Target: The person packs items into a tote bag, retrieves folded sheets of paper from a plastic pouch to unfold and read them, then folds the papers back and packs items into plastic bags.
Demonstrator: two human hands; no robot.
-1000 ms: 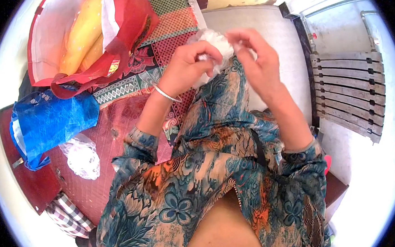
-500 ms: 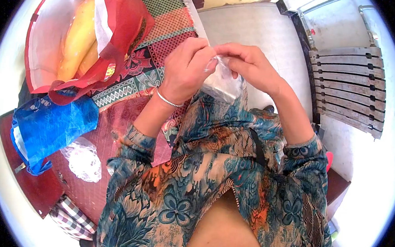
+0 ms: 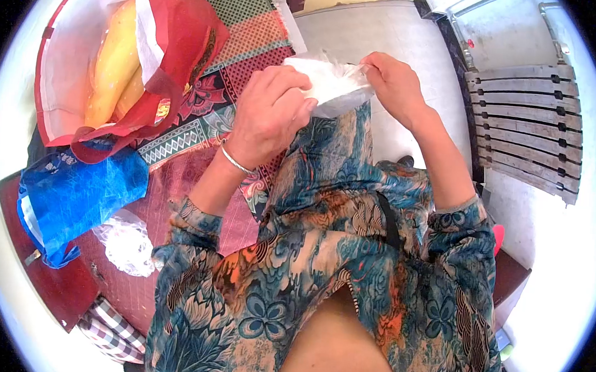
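A thin whitish plastic bag (image 3: 333,84) is stretched between my two hands above my lap. My left hand (image 3: 272,111), with a bracelet at the wrist, has its fingers curled over the bag's left side. On the other side, my right hand (image 3: 394,88) pinches the bag's right edge between thumb and fingers. The lower part of the bag looks greyish and see-through; what it contains, if anything, I cannot make out.
To the left stands an open red bag (image 3: 192,26) with yellow elongated things (image 3: 118,59) inside. Below it lie a blue bag (image 3: 83,180) and a crumpled clear plastic bag (image 3: 129,244). A patterned cloth (image 3: 253,19) covers the surface; a slatted rack (image 3: 527,125) is at right.
My hands, close together before, have moved apart, the right one to the right and the left one slightly left. The plastic bag between them is now spread wider and looks whiter.
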